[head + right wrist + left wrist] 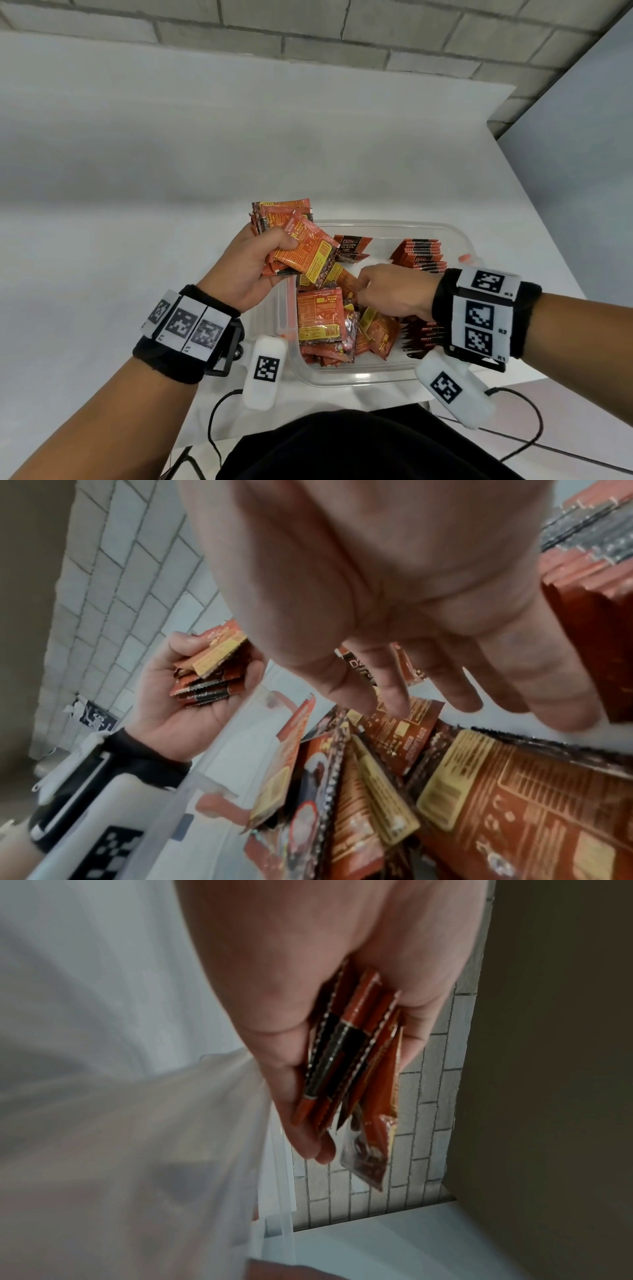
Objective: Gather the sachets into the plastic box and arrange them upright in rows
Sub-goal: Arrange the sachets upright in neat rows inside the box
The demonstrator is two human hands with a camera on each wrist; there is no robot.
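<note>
A clear plastic box (359, 378) sits at the table's near edge. Inside it lie loose orange-and-black sachets (320, 318), piled flat in the left half. Upright rows of sachets (419, 255) stand at the far right and under my right wrist (423, 334). My left hand (263, 263) hovers over the box's far left corner and grips a stack of sachets (298, 243), seen edge-on in the left wrist view (346, 1066). My right hand (387, 291) reaches down onto the loose pile, fingers (397, 696) relaxed and spread just above the sachets (404, 729), holding nothing.
The white table (137, 205) stretches left and behind the box. A grey brick wall (308, 37) runs along the back. White sensor units (263, 366) hang from both wrists, with black cables (215, 421) trailing off the near table edge.
</note>
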